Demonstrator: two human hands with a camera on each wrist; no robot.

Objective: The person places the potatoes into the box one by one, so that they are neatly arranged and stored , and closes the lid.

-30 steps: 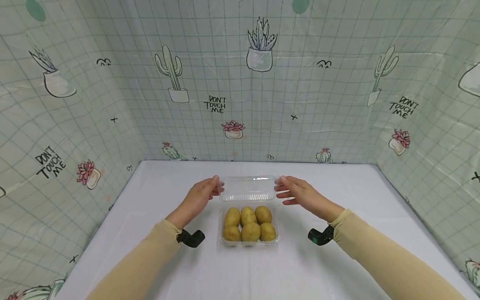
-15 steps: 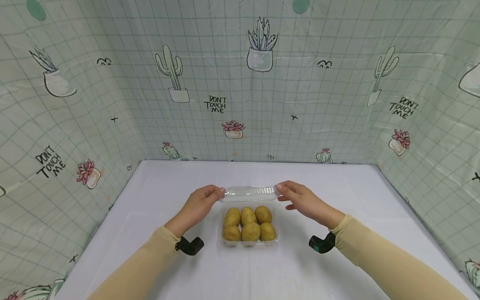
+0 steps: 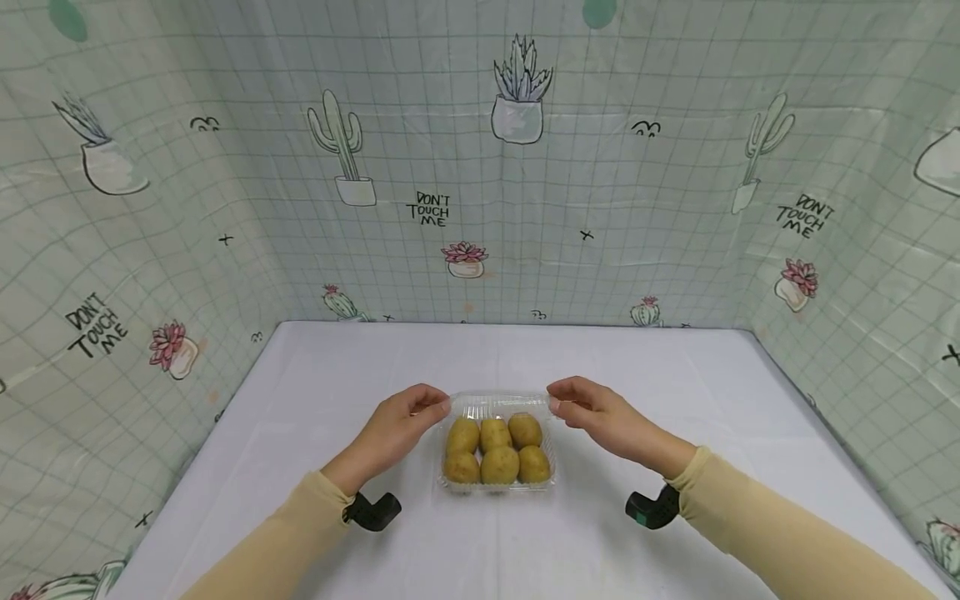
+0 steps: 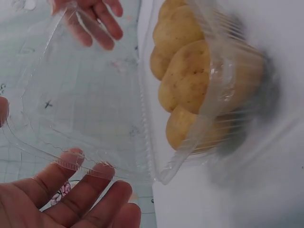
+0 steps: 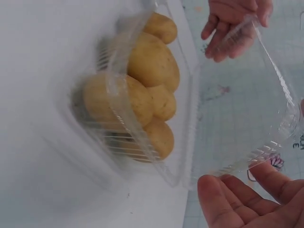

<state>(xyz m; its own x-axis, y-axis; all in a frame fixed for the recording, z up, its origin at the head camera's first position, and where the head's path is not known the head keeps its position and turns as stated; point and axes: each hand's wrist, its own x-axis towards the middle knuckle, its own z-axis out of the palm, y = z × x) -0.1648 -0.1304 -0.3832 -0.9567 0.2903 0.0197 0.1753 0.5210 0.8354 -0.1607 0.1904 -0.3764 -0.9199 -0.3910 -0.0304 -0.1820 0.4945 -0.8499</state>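
A clear plastic clamshell box (image 3: 497,486) stands on the table with several yellow potatoes (image 3: 499,464) in its base. Its hinged lid (image 4: 90,99) is tilted up at the back, above the potatoes. At the lid's left side my left hand (image 3: 397,427) holds the rim, thumb at its front edge and fingertips against its side wall. My right hand (image 3: 600,414) has the opposite side of the lid likewise between thumb and fingers. Both wrist views show the fingers fairly long against the thin plastic; each thumb is mostly cut off at the frame edge.
A white cloth covers the table (image 3: 495,550). Behind and on both sides hangs a pale green checked curtain (image 3: 480,167) printed with cacti. Each wrist carries a black camera mount (image 3: 372,511).
The lid has swung forward from farther back and now leans over the rear of the potatoes. Both hands have come down and nearer with it, while the box base has stayed put.
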